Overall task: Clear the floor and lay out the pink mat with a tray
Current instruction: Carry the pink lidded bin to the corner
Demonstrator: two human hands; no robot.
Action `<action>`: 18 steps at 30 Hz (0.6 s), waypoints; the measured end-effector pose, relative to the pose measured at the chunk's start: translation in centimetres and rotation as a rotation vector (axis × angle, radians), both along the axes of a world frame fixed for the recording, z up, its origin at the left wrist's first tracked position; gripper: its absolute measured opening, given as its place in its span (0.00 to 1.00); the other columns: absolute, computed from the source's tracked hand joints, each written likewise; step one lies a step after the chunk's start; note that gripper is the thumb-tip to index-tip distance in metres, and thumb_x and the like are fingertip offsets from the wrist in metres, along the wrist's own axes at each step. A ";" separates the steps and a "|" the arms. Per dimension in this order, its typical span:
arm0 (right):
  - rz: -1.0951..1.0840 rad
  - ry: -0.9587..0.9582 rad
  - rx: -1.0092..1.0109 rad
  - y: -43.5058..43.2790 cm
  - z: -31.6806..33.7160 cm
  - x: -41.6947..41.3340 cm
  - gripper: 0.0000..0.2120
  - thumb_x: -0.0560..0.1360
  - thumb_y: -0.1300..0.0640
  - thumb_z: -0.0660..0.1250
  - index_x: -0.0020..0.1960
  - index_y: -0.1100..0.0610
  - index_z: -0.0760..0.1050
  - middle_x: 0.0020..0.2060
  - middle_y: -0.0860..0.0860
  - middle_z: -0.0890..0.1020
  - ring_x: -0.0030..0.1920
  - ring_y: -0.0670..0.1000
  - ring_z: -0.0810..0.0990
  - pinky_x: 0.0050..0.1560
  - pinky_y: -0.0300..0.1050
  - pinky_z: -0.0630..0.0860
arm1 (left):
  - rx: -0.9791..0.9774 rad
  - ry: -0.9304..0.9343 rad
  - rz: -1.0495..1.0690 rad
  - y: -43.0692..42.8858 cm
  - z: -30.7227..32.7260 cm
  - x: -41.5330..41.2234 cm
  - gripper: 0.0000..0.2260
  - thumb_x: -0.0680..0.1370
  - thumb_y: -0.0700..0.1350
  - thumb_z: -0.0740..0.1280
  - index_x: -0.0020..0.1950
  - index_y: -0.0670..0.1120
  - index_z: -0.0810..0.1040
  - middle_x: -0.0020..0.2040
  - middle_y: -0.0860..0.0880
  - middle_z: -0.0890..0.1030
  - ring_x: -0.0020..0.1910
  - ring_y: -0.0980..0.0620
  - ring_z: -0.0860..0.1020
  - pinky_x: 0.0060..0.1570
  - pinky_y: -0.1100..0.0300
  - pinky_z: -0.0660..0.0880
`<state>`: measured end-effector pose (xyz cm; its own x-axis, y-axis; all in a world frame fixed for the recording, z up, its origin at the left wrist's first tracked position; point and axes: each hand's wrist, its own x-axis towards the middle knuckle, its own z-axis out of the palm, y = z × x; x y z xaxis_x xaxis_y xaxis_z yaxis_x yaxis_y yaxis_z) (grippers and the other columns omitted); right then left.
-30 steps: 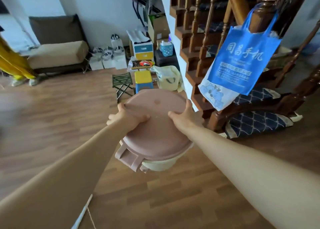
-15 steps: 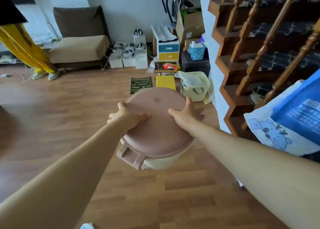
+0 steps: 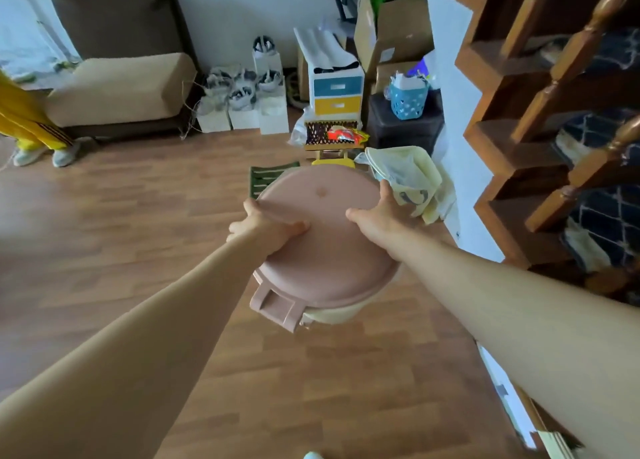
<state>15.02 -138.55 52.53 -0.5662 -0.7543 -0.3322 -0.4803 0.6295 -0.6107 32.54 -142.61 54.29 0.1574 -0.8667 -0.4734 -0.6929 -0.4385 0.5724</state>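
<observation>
I carry a round bin with a dusty-pink lid and a cream body above the wooden floor. A pink latch handle sticks out at its near side. My left hand grips the lid's left rim, thumb on top. On the right rim sits my right hand, fingers curled over the edge. Both arms are stretched forward. No pink mat or tray shows in this view.
Ahead stand a green folding stool, a yellow stool, a cream bin with a plastic bag, a blue-and-yellow drawer unit and shoe boxes. A brown sofa is back left, a wooden staircase right.
The view has swung left and moved forward: the blue bag on the stair post left the frame, and the stools and cream bin came closer. My grip on the bin is the same.
</observation>
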 end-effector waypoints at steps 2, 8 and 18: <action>-0.011 -0.015 0.019 -3.6 -0.9 -1.3 0.44 0.67 0.39 0.64 0.74 0.39 0.42 0.73 0.55 0.59 0.69 0.65 0.61 0.65 0.57 0.65 | 0.011 -0.012 -0.011 -3.9 -0.9 -1.5 0.49 0.61 0.64 0.76 0.74 0.54 0.52 0.65 0.38 0.65 0.64 0.36 0.68 0.62 0.42 0.70; -0.027 -0.044 0.062 -12.6 -5.0 -5.6 0.42 0.68 0.38 0.62 0.74 0.39 0.42 0.73 0.58 0.56 0.69 0.66 0.60 0.65 0.58 0.65 | 0.052 -0.042 -0.035 -13.8 -4.8 -6.2 0.49 0.62 0.62 0.76 0.74 0.55 0.51 0.66 0.37 0.64 0.65 0.36 0.66 0.64 0.41 0.68; -0.051 -0.053 0.174 -26.9 -21.0 -12.6 0.47 0.64 0.37 0.64 0.73 0.38 0.39 0.69 0.60 0.60 0.65 0.64 0.65 0.66 0.57 0.65 | 0.132 -0.071 -0.098 -28.6 -21.2 -12.7 0.48 0.64 0.61 0.76 0.75 0.55 0.50 0.68 0.37 0.63 0.67 0.36 0.66 0.65 0.41 0.67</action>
<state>2.44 -165.46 31.50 -0.5803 -0.6539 -0.4855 -0.4155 0.7504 -0.5140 19.89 -171.22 33.08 0.1120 -0.8106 -0.5748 -0.7727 -0.4348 0.4626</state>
